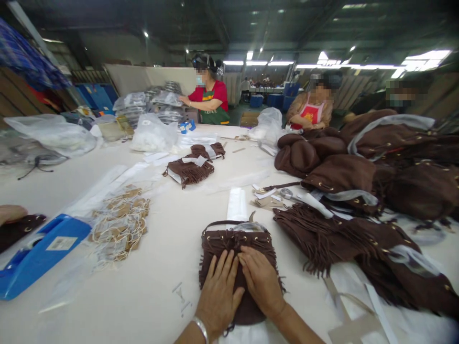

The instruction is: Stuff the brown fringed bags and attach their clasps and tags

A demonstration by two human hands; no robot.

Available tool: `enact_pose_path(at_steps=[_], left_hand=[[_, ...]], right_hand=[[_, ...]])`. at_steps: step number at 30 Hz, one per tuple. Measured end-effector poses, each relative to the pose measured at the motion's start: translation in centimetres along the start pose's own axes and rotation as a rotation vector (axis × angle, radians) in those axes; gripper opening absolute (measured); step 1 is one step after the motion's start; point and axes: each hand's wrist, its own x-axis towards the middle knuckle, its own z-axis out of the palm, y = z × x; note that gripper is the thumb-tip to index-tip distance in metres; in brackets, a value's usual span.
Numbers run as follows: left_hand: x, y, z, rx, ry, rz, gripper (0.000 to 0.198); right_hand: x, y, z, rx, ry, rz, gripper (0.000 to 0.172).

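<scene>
A dark brown fringed drawstring handbag [251, 306] lies flat on the table before me, with metal eyelets along its top and a strap looped above. My left hand [220, 286] rests palm down on its front, fingers stretched out. Beside it, my right hand [260, 277] also presses on the bag, its fingers extended and slightly bent near the drawstring. Neither hand grasps anything. Clear plastic shows at the bag's mouth, and a folded white sheet [236, 203] lies just beyond it.
Brown bags [344, 177] are heaped at right. A blue tape dispenser [45, 253] and string tags [122, 224] lie left. Farther back are two fringed bags [191, 167] and plastic bags [154, 134]. Co-workers [210, 98] stand across the table; another person's hand [12, 213] shows at far left.
</scene>
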Motion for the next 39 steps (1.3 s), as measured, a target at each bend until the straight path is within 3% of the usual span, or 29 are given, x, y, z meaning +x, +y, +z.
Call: enact_pose_path(at_steps=[4,10,12,14,18,20,24,28,31,35,39], left_hand=[[-0.1,-0.1,0.0,-0.006,0.014,-0.004,0.063],[-0.1,-0.2,0.7,0.018,0.064,0.003,0.066],[0.0,-0.1,1.0,0.035,0.083,0.004,0.065],[0.1,0.0,1.3,0.037,0.092,0.007,0.065],[-0.3,0.1,1.3,0.016,0.107,0.007,0.062],[-0.5,0.0,1.1,0.005,0.113,0.009,0.063],[-0.4,-0.8,1.6,-0.011,0.144,0.051,0.066],[0.0,-1.4,4.4,0.051,0.284,0.129,0.068],[0.4,-1.7,6.2,0.107,0.368,0.171,0.068],[-0.1,-1.9,6.3,0.111,0.342,0.157,0.067],[-1.0,-1.9,5.5,0.086,0.306,0.137,0.064]], right_hand=[[-0.6,-0.2,-1.4,-0.094,0.113,0.085,0.046],[-4.5,4.7,2.9,-0.149,0.143,0.15,0.058],[-4.7,5.3,3.3,-0.177,0.123,0.15,0.059],[-4.1,4.7,2.2,-0.21,0.112,0.143,0.058],[-1.6,1.0,-1.7,-0.236,0.109,0.185,0.05],[-0.4,-0.4,-2.6,-0.21,0.114,0.203,0.052],[-0.6,0.0,-0.6,-0.209,0.071,0.163,0.055],[-2.3,2.1,1.8,-0.287,0.001,0.178,0.053],[-1.8,1.7,0.7,-0.322,0.01,0.183,0.049],[-0.1,-1.1,-1.8,-0.332,0.087,0.194,0.049],[-1.2,-1.1,0.4,-0.389,0.131,0.096,0.053]])
